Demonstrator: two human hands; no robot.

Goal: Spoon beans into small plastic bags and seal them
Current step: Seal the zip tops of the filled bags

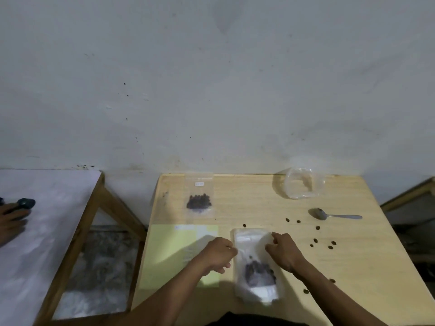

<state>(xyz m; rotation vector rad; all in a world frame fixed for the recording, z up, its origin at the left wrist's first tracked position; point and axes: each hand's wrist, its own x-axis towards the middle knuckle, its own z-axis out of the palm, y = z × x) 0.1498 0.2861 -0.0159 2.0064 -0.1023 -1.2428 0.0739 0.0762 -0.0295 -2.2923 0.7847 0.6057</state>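
- Lying flat on the wooden table (259, 208), closest to the person, is a small bag (256, 262) with dark beans (259, 272) bunched in its lower half, so they stay away from the open top.
- The left hand (217, 254) pinches the bag's left edge near the top with curled fingers, I think to hold it tight for sealing.
- The right hand (283, 251) pinches the bag's right edge the same way.
- Left of the bag lies a yellow paper (169, 250).
- Right of the bag, loose beans (315, 240) lie spilled about.
- Beyond the bag to the right rests the spoon (329, 215), put down and free.
- Farther back, a filled bag (199, 198) waits to the left and an empty clear bag (301, 184) to the right.
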